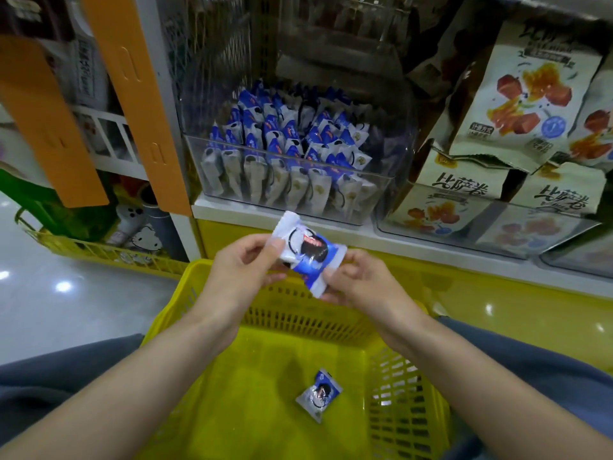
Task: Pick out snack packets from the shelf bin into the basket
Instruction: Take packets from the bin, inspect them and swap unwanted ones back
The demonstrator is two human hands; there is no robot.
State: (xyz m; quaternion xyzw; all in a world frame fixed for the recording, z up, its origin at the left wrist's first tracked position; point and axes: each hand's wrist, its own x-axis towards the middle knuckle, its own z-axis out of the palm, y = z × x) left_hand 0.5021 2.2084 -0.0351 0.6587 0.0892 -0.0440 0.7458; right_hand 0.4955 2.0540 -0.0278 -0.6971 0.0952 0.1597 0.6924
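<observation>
A blue and white snack packet (306, 252) is held up between both hands over the far rim of the yellow basket (212, 300). My left hand (242, 270) pinches its upper left end. My right hand (356, 280) pinches its lower right end. Another packet of the same kind (319, 395) lies flat on the basket floor. On the shelf above stands a clear plastic bin (388, 167) packed with several rows of the same blue and white packets (292, 151).
Clear bins with large cream snack bags (517, 104) fill the shelf to the right. An orange shelf post (139, 104) rises at left, with a low yellow crate of goods (99, 250) beside it. The shiny floor lies at the left. My knees flank the basket.
</observation>
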